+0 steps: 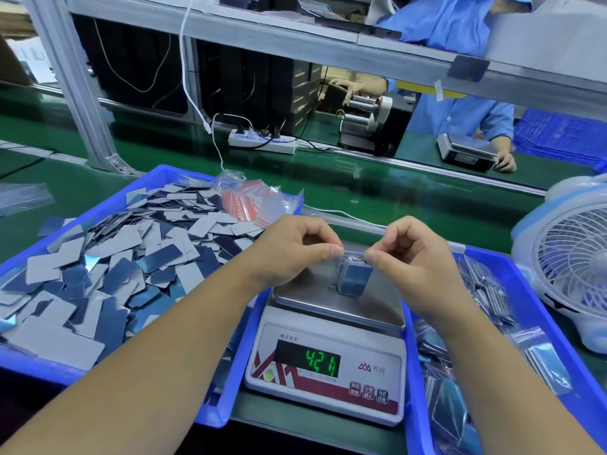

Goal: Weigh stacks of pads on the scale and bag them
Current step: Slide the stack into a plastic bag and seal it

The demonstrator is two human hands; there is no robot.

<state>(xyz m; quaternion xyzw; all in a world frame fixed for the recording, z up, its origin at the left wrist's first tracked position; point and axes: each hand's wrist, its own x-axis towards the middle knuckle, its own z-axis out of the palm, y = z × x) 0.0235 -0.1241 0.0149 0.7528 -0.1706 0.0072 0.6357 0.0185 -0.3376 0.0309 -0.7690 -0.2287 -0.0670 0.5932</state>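
Together, the fingers of the left hand and those of the right hand pinched the red-striped top edge of a small clear bag, one hand at each end of the seal, thumbs pressed against curled forefingers. Hanging just below the fingers, inside the bag, was a blue stack of pads; whether its bottom touched the steel platform below could not be told. Directly beneath the fingers sat the scale, its green display reading 421, though any decimal point was too blurred to make out.

Out to the left of the fingers, a blue tray held a deep loose heap of grey and blue pads, and at its far corner, beyond the left fingers, lay a bundle of empty red-striped bags. Out to the right, another blue tray held filled bags of pads. Farther right stood a white and blue fan on the green tabletop. Well beyond the fingers lay a white power strip, and across the line a person in a blue coat rested a hand beside a second scale.
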